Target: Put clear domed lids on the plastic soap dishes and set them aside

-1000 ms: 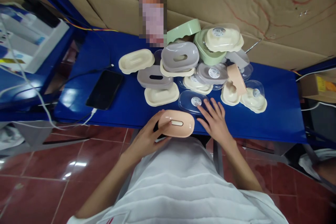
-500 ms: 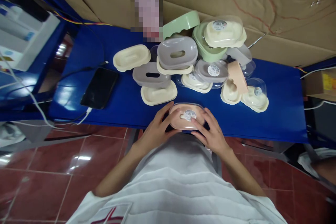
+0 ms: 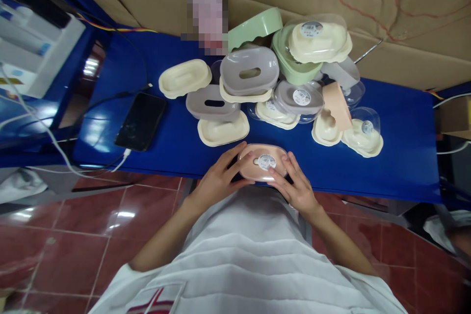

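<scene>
1. Moved from the table (image 3: pixel 401 157) just beyond the peach dish (image 3: pixel 256 174) a second ago, the clear lid (image 3: pixel 272 149) is now being held over that dish, below the centre of the frame.
2. Reach is being narrowed: the right hand (image 3: pixel 298 186) is being brought nearer the left hand (image 3: pixel 219 176). Its fingers are being clamped at the lid's right end, with one fingertip being rested by the round label (image 3: pixel 267 162); whether the dish is also being gripped cannot be told.
3. On the other side, the dish's left end is being clamped between left fingers and thumb, as before.
4. Dish and lid are being held as a single covered piece, judging by their matching outlines; full seating of the rim is not being shown.
5. Upper centre, the grey dish (image 3: pixel 250 87) and green piece (image 3: pixel 257 27) are being left untouched, as is the phone (image 3: pixel 141 121) at left.
</scene>
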Demonstrator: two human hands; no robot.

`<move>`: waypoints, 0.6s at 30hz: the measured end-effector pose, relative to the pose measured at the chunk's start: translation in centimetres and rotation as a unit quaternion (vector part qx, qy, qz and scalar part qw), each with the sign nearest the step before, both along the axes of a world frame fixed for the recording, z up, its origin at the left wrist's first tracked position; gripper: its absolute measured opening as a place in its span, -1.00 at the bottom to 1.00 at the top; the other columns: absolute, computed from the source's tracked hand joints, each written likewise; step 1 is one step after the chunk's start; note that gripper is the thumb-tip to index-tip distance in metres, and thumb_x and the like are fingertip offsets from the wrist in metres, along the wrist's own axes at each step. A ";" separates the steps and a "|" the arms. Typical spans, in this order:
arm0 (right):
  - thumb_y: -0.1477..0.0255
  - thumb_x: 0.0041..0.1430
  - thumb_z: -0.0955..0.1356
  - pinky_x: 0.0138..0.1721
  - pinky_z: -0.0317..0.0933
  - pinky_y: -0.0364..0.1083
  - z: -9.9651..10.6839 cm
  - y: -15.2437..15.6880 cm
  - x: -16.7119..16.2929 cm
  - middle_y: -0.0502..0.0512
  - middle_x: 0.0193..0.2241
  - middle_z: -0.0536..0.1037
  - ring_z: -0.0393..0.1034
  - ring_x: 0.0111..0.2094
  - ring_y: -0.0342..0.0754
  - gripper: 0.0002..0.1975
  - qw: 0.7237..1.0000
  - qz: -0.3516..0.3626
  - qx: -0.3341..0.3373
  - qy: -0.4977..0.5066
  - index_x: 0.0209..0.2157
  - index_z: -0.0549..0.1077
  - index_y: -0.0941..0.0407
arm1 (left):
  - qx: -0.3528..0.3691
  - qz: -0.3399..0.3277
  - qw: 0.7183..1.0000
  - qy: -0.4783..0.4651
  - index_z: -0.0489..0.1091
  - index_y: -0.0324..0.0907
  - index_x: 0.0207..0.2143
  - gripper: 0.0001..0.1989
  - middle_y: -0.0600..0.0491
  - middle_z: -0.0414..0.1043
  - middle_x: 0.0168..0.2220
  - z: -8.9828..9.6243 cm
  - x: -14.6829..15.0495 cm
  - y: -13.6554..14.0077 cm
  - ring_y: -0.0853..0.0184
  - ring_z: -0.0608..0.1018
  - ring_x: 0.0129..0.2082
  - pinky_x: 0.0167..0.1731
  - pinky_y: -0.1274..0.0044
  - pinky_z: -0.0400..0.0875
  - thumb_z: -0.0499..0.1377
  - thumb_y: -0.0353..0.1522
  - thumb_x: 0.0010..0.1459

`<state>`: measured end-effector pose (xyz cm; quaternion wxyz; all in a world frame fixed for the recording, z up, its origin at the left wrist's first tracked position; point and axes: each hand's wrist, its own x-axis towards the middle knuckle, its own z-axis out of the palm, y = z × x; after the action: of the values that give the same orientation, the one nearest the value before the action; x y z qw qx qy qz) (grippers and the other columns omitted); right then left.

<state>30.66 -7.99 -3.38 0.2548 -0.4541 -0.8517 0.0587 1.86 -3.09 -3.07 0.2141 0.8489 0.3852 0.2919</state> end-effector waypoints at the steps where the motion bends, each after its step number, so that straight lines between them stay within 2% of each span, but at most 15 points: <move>1: 0.50 0.29 0.54 0.39 0.35 0.25 -0.1 -0.1 0.1 0.11 0.57 0.03 0.07 0.52 0.30 -0.08 1.000 0.000 0.003 -0.001 0.52 0.14 -0.21 | 0.005 0.000 1.000 0.001 -0.02 0.06 0.56 -0.07 -0.27 0.23 0.47 0.0 0.0 0.0 -0.05 0.41 0.43 0.30 0.09 0.51 0.38 -0.19 0.30; 5: 0.49 0.31 0.52 0.40 0.33 0.27 -0.3 0.1 0.1 0.17 0.55 0.11 0.06 0.52 0.30 -0.09 1.000 0.003 -0.003 0.010 0.53 0.12 -0.18 | 0.017 0.001 1.000 -0.001 0.01 0.06 0.56 -0.12 -0.25 0.23 0.47 0.1 -0.1 0.1 -0.03 0.42 0.42 0.30 0.12 0.52 0.36 -0.20 0.33; 8: 0.41 0.35 0.51 0.40 0.31 0.29 -0.1 0.6 0.0 0.20 0.50 0.21 0.05 0.53 0.30 -0.17 0.998 -0.005 -0.059 0.022 0.52 0.16 -0.17 | -0.015 0.014 1.000 -0.024 0.14 0.09 0.51 -0.17 -0.20 0.30 0.43 0.2 0.0 0.2 -0.01 0.47 0.38 0.29 0.12 0.52 0.40 -0.20 0.30; 12: 0.44 0.40 0.45 0.41 0.30 0.24 0.3 1.5 0.1 0.17 0.58 -0.02 0.02 0.54 0.26 -0.23 0.994 -0.008 -0.110 0.013 0.51 0.17 -0.20 | -0.046 0.022 0.998 -0.023 0.24 0.08 0.45 -0.22 -0.17 0.35 0.39 0.4 0.1 0.4 -0.01 0.50 0.34 0.27 0.11 0.53 0.44 -0.20 0.27; 14: 0.45 0.40 0.45 0.41 0.30 0.24 0.5 1.6 0.3 0.14 0.60 -0.10 0.04 0.54 0.25 -0.23 0.994 0.001 -0.106 0.019 0.51 0.17 -0.22 | -0.057 0.017 0.998 -0.017 0.23 0.09 0.45 -0.22 -0.17 0.34 0.40 0.6 0.4 0.5 -0.01 0.50 0.34 0.27 0.10 0.53 0.43 -0.19 0.27; 18: 0.43 0.37 0.47 0.38 0.34 0.27 1.2 1.0 1.9 0.17 0.57 0.00 0.18 0.48 0.30 -0.27 0.998 0.004 -0.058 0.031 0.47 0.26 -0.17 | -0.040 -0.023 0.999 0.001 0.04 0.03 0.54 -0.12 -0.23 0.24 0.46 1.2 0.6 0.5 -0.02 0.41 0.42 0.30 0.13 0.48 0.38 -0.15 0.32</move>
<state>32.59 -6.98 -2.15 0.2536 -0.4629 -0.8404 0.1230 2.48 -2.63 -1.90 0.2543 0.8487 0.3769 0.2701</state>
